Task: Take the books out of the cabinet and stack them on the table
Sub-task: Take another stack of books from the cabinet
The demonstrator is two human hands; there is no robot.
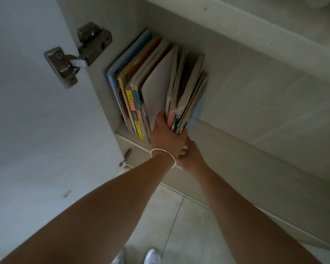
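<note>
I had my left hand (167, 134) (silver bracelet (163, 156) on the wrist) slid between two upright groups of books, fingers closed on the right bundle (187, 92) inside the cabinet (255, 82). My right hand (191, 156) reached under that bundle; I couldn't tell how its fingers lay.

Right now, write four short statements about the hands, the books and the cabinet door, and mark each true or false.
1. Both hands are at the right-hand bundle of books. True.
2. The cabinet door is closed. False: it stands open, its hinge exposed.
3. A bracelet is on the left wrist. True.
4. The left-hand books lie flat in a pile. False: they stand upright, spines outward.
</note>
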